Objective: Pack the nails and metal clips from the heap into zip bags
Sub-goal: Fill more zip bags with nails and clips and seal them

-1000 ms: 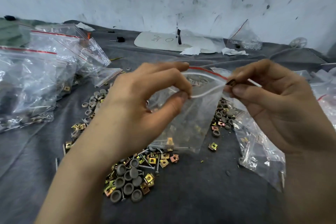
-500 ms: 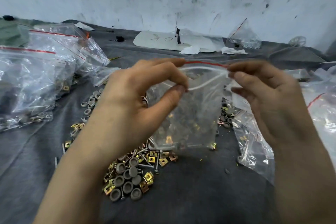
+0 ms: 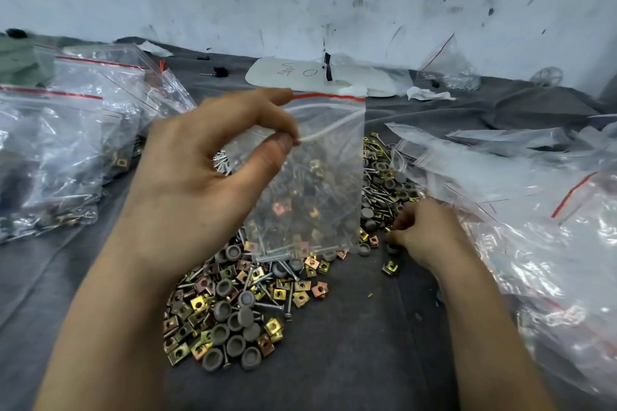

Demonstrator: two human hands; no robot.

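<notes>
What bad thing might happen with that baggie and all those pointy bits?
The zip bag hangs from one corner pinched by the left hand, so it may slip and spill onto the heap. Nails at its bottom may poke through. The right hand reaching into the heap might get pricked.

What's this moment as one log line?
left hand: pinches clear red-striped plastic zip bag | right hand: curled at heap of silver nails, brassy square metal clips, grasp unclear

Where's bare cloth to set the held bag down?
The grey cloth is bare at the near edge in front of the heap, and near-left below the filled bags. Crowded: the heap at centre, the loose bags piled right.
</notes>
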